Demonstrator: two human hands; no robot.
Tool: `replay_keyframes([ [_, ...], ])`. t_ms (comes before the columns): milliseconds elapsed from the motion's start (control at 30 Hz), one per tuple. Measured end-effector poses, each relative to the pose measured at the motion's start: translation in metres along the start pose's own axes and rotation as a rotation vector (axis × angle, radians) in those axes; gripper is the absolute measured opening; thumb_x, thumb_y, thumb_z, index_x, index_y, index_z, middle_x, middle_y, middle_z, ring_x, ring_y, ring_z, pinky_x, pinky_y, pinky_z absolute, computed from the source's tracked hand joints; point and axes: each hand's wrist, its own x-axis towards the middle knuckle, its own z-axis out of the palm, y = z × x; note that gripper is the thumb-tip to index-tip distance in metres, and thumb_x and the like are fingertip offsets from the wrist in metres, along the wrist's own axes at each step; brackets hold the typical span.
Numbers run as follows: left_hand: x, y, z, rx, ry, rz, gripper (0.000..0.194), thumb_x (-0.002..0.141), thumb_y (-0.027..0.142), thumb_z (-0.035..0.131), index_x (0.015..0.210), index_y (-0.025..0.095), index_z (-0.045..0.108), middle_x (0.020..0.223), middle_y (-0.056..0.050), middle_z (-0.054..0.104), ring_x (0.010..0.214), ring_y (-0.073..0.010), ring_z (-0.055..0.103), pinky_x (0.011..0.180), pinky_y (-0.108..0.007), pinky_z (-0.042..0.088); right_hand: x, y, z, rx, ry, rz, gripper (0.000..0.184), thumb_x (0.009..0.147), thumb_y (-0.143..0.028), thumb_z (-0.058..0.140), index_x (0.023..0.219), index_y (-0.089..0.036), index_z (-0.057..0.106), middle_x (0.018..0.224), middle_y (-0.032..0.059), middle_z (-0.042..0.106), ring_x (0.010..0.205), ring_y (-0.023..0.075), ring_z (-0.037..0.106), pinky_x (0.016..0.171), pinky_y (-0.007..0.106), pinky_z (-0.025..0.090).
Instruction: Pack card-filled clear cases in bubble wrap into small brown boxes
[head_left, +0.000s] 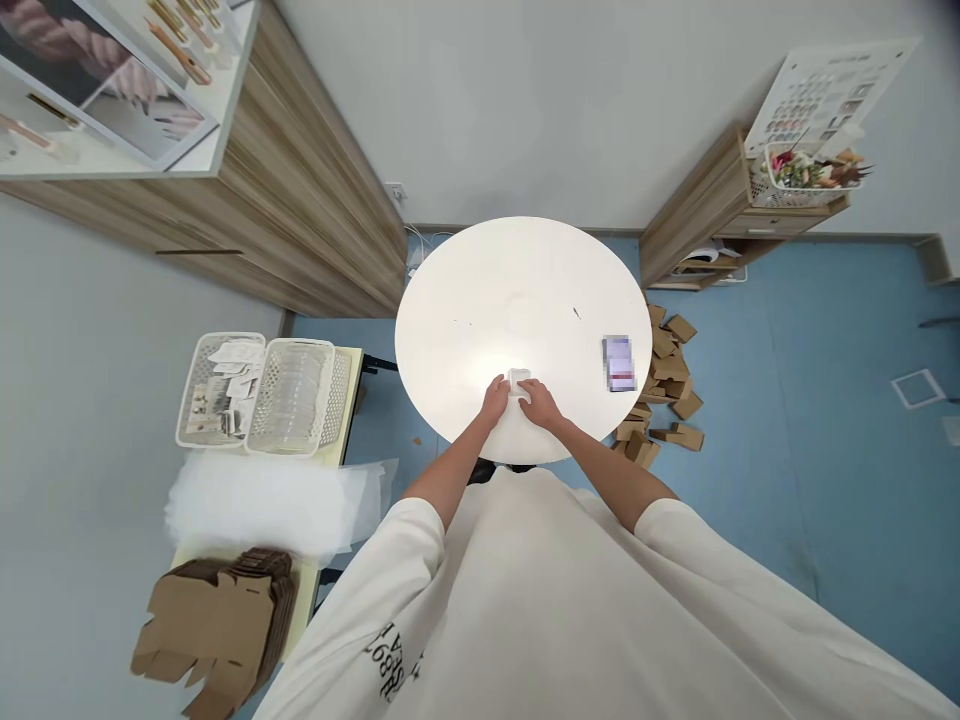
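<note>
A small white squarish packet (pixel 519 377) lies near the front edge of the round white table (pixel 465 290). At its left edge is my left hand (pixel 494 399), fingers bent together and gripping that side. My right hand (pixel 539 404) has its fingers curled over the packet's right part, pressing on it. What the packet contains is hidden. To the right on the tabletop lies a phone (pixel 619 364) with a blurred lit screen. A small dark sliver (pixel 577 313) is farther back.
On the left side table stand two white baskets (pixel 289 398), one holding paper cards, beside white wrapping sheets (pixel 262 505) and flattened brown boxes (pixel 217 620). Folded brown boxes (pixel 667 365) are heaped on the floor to the right. Wooden cabinets (pixel 322 180) flank the back wall.
</note>
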Motion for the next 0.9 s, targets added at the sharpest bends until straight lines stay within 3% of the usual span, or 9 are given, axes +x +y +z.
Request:
replay_keyframes([
  [133,0.006,-0.004,-0.012,-0.099,-0.064,-0.116,0.057,0.094,0.028,0.047,0.150,0.019,0.042,0.150,-0.013,0.053,0.132,-0.0214,0.056,0.105,-0.036,0.048,0.001,0.007,0.000,0.026,0.015,0.044,0.045,0.093,-0.020,0.049,0.137,-0.019,0.059,0.142,0.0117,0.053,0.130,0.0253,0.050,0.108,0.042,0.044],
  [300,0.004,-0.008,-0.013,-0.072,-0.038,-0.119,0.053,0.090,0.020,0.050,0.143,0.021,0.048,0.148,-0.013,0.055,0.133,-0.0238,0.055,0.107,-0.039,0.046,-0.002,0.013,-0.001,0.079,0.075,0.138,0.043,0.092,-0.018,0.046,0.131,-0.019,0.062,0.138,0.0112,0.056,0.128,0.0248,0.053,0.108,0.042,0.045],
  [600,-0.001,-0.012,-0.007,-0.113,-0.143,-0.103,0.058,0.083,0.017,0.064,0.138,0.022,0.048,0.139,-0.013,0.059,0.128,-0.0252,0.056,0.102,-0.037,0.046,-0.005,0.001,0.005,0.137,0.001,0.268,0.050,0.093,-0.021,0.050,0.143,-0.018,0.053,0.143,0.0101,0.056,0.131,0.0232,0.052,0.112,0.037,0.042],
  [800,0.002,-0.011,-0.014,-0.009,-0.042,-0.040,0.049,0.077,0.010,0.063,0.125,0.018,0.054,0.136,-0.015,0.058,0.123,-0.0262,0.057,0.100,-0.036,0.046,-0.005,-0.008,0.006,0.138,0.000,0.304,0.049,0.095,-0.022,0.048,0.143,-0.018,0.053,0.144,0.0101,0.056,0.132,0.0227,0.052,0.111,0.036,0.042],
  [900,0.004,-0.012,-0.017,0.006,-0.074,-0.029,0.053,0.076,0.009,0.063,0.127,0.019,0.053,0.138,-0.014,0.057,0.126,-0.0269,0.055,0.100,-0.036,0.045,-0.004,-0.011,0.007,0.148,-0.027,0.338,0.050,0.095,-0.022,0.049,0.145,-0.019,0.051,0.148,0.0094,0.052,0.133,0.0234,0.051,0.111,0.036,0.042],
])
